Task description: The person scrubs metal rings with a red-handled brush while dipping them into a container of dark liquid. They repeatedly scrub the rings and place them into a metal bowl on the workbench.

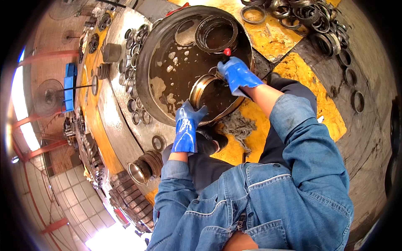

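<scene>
A large round dark basin (144,79) of murky liquid with patches of foam stands in front of me. Over it, a shiny metal ring (198,90) is tilted on its side. My left hand (189,115), in a blue rubber glove, grips the ring's near-left rim, thumb out to the right. My right hand (236,74), gloved the same way, is closed round a tool whose red handle end (227,52) sticks out above the fist. The tool's working end is at the ring's right side, too hidden to name. Farther back in the basin sits a thick dark ring (201,33).
Many small metal rings (130,54) line the floor left of the basin. A heap of dark rings (307,14) lies at the far right, with loose rings (357,102) below it. A grey rag (239,127) lies between my legs. A stack of rings (140,170) stands by my left elbow.
</scene>
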Available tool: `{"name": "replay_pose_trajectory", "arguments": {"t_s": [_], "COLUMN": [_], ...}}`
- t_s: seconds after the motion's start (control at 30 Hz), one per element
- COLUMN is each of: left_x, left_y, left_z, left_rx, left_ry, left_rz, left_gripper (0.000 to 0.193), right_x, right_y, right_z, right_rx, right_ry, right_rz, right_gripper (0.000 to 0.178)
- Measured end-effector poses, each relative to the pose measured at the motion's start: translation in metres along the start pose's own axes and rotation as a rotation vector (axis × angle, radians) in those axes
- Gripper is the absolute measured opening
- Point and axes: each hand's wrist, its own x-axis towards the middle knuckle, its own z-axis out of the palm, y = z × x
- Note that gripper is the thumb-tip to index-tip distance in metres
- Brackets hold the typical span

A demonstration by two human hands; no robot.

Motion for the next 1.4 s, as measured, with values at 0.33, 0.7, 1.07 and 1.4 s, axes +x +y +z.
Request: {"name": "replay_pose_trajectory", "arguments": {"t_s": [0.33, 0.7, 1.07, 1.4], "left_x": [0.072, 0.02, 0.023, 0.029], "left_y": [0.088, -0.028, -0.034, -0.035], "left_z": [-0.023, 0.005, 0.021, 0.025], "left_rx": [0.302, -0.039, -0.037, -0.216], "left_ry": [0.001, 0.152, 0.197, 0.202], "left_rz": [0.295, 0.007, 0.008, -0.021], "left_gripper": [0.05, 0.056, 0.061, 0.065], "right_x": [-0.016, -0.069, -0.065, -0.023], "right_y": [-0.031, -0.071, -0.065, -0.017], "right_z": [-0.005, -0.047, -0.018, -0.006], "right_rx": [-0.216, -0.038, -0.114, -0.351], "right_ry": [-0.057, -0.014, -0.007, -0.14], "right_rz": [0.068, -0.446, -0.48, -0.003], "right_gripper": [0.04, 0.037, 0.039, 0.046]}}
